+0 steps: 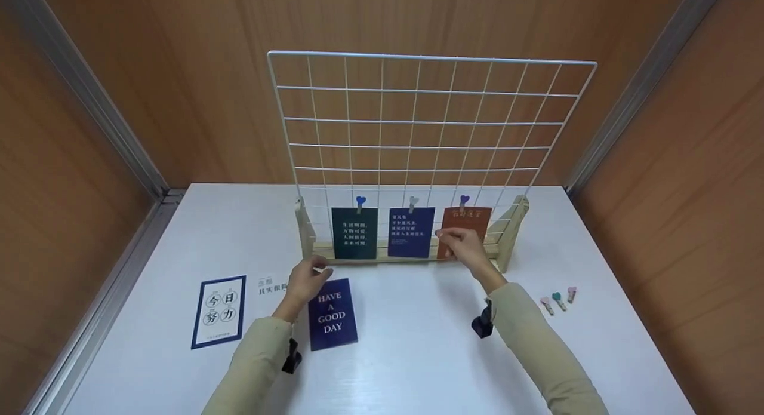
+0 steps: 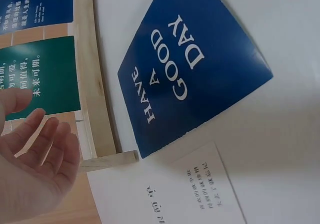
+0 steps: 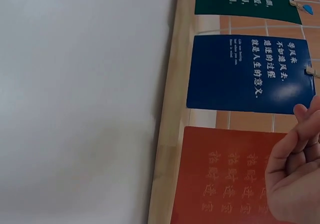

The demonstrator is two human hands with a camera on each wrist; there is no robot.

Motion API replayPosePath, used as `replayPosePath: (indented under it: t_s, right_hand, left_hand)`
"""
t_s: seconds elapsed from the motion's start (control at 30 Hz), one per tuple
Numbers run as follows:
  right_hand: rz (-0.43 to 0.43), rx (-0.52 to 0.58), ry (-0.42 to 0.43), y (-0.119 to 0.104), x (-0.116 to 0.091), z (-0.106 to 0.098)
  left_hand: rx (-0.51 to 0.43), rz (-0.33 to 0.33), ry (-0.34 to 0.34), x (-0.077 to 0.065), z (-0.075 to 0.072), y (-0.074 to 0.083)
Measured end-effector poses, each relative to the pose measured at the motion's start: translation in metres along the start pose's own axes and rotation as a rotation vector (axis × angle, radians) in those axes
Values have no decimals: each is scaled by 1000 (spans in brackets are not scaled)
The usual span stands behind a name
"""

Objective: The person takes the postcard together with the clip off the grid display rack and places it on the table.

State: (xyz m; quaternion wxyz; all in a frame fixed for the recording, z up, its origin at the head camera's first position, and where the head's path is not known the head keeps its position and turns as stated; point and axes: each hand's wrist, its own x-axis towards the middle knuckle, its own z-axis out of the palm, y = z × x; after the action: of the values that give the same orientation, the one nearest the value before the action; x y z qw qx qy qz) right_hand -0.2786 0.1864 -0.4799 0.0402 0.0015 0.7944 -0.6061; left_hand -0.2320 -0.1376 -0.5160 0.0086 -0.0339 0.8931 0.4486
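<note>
My right hand [image 1: 465,246] is in front of the orange-red card [image 1: 467,219], its fingers loosely curled with nothing between them. In the right wrist view its fingertips overlap the edge of the blue card [image 3: 250,73]. That card, the green card [image 1: 355,233] and the orange-red one hang in a row, each under a small heart-topped clothespin, such as the purple one [image 1: 464,201]. They hang on a white wire grid [image 1: 418,123]. My left hand [image 1: 307,280] is relaxed and holds nothing, near the wooden base's left end, above a dark blue "HAVE A GOOD DAY" card [image 1: 333,315].
The grid stands in a wooden base [image 1: 510,233] on the white table [image 1: 418,367]. At left lie a blue-bordered card [image 1: 218,311] and a white card [image 2: 200,184], partly behind my left hand. Several small clothespins [image 1: 558,301] lie at right. Wooden panels [image 1: 674,182] enclose the table.
</note>
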Motion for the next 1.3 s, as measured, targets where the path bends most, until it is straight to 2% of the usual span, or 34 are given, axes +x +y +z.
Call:
replayPosePath:
  t_s: [0.13,0.4,0.6,0.83,1.13,1.3]
  right_hand:
    - [-11,-5,-35,-8,2,10]
    - [-83,15,-68,-22,8,29]
    - [-104,34,-94,-31,12,42]
    - [-89,36,-88,-39,16,56]
    - [-73,31,-72,-46,23,71]
    - [-64,60,-82,-50,26,78]
  left_hand:
    - [-5,-10,8,6,-1,3]
    - [-18,29,32,13,-5,13]
    - [-21,17,46,20,-6,18]
    - [-24,5,53,27,-7,21]
    - [-45,66,67,32,-5,24]
    - [-44,74,74,33,-4,26]
